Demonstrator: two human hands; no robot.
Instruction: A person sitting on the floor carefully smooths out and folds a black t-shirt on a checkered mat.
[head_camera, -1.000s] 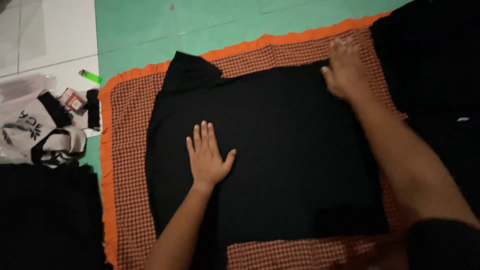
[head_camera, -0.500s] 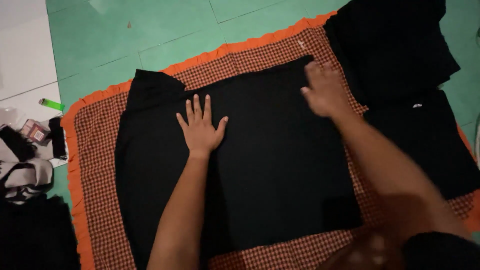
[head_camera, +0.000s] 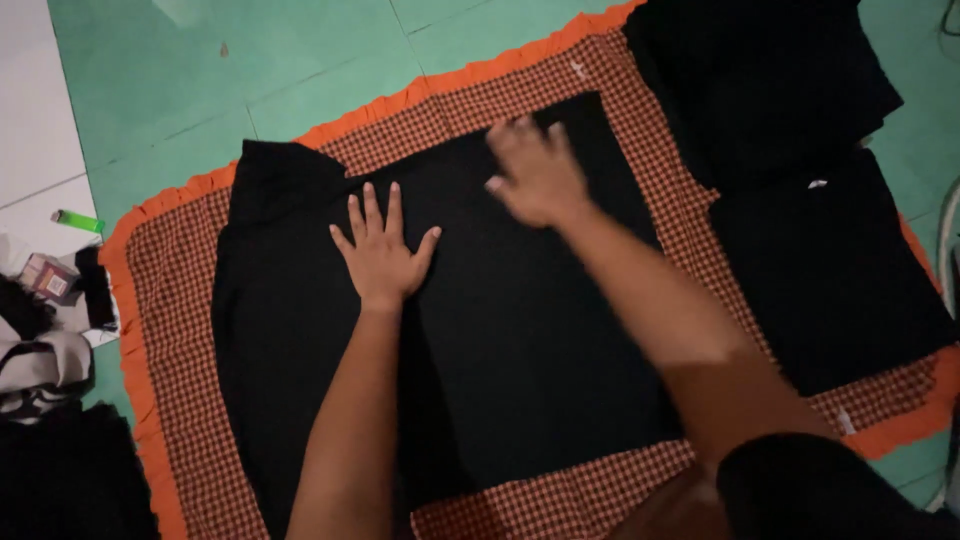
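Observation:
A black garment (head_camera: 520, 340) lies spread flat on a red checked cloth with an orange frill (head_camera: 170, 330). My left hand (head_camera: 380, 250) rests palm down on the garment, fingers spread, near its upper left part. My right hand (head_camera: 535, 170), blurred by motion, lies flat on the garment near its top edge, fingers apart. Neither hand grips anything. A sleeve of the garment (head_camera: 280, 180) sticks out at the upper left.
Folded black garments (head_camera: 820, 270) are stacked at the right on the cloth, more black fabric (head_camera: 760, 70) above them. At the left lie a green lighter (head_camera: 78, 221), a small box (head_camera: 50, 280), a black-and-white bag (head_camera: 40, 370) and dark fabric (head_camera: 60, 480). The floor is green tile (head_camera: 200, 80).
My right hand has slid left across the garment's top, from its right corner toward the middle. The left hand stays pressed flat. The view has shifted, showing more of the right stack.

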